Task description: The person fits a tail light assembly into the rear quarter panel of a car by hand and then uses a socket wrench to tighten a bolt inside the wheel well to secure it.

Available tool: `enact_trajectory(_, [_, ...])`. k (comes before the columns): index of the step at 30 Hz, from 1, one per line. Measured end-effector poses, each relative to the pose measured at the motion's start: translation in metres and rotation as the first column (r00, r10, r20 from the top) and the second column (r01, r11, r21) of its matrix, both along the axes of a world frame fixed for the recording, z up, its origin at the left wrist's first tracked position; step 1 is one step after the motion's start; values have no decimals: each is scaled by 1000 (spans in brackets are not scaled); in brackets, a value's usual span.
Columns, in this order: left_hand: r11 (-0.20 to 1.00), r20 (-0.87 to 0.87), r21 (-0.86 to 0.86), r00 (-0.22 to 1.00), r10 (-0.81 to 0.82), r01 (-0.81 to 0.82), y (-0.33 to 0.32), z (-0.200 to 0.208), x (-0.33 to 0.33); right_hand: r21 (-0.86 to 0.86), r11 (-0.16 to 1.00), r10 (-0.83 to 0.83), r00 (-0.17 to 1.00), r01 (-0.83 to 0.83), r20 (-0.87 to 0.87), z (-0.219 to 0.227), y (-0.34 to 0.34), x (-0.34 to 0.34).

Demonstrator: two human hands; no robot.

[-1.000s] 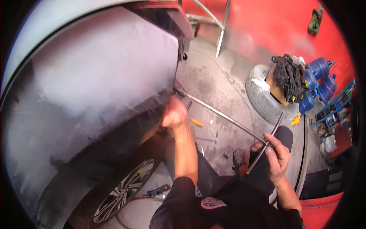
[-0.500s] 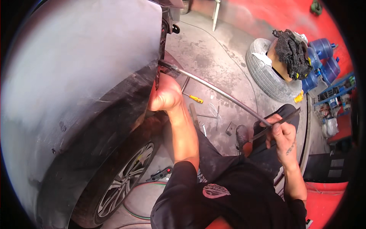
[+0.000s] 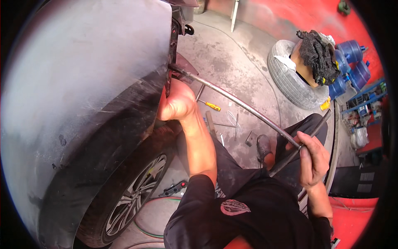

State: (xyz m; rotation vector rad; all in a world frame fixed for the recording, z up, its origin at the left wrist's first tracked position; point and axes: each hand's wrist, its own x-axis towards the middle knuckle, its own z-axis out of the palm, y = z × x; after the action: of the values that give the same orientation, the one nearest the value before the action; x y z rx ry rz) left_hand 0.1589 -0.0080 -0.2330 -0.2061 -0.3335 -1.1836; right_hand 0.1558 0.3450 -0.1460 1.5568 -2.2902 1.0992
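A long steel T-handle bar runs from the edge of a car body panel down to my right hand. Its far end passes behind that edge. My right hand is closed at the crossbar, with fingers by the joint. My left hand reaches behind the panel edge just below the bar, its fingers hidden by the panel. The panel has whitish-grey filler or primer above a scuffed dark area. Below it sits the wheel.
On the concrete lie a yellow-handled screwdriver, a thin T-shaped tool and a dark part with a red spot. A hose curls beside the wheel. Farther right are a tire, blue water jugs and a shelf.
The crossbar has turned and my right hand has shifted slightly right and down, its fingers straighter. My left hand stays behind the panel edge.
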Motion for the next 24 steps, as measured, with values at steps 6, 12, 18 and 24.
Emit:
enact_trajectory(6, [999, -4, 31, 1000, 30, -30, 4, 5, 0, 346, 921, 111, 733, 177, -671, 12, -4, -11])
enact_trajectory(12, [997, -11, -15, 998, 70, -70, 5, 9, -1, 298, 953, 235, 498, 50, -835, 28, -31, -23])
enact_trajectory(18, [999, -15, 6, 999, 40, -40, 13, 9, -4, 553, 830, 474, 619, -76, -627, 42, -46, -33])
enact_trajectory(24, [998, -11, 55, 1000, -23, 23, -3, -12, -4, 289, 865, 466, 870, -410, -160, 26, -53, -39])
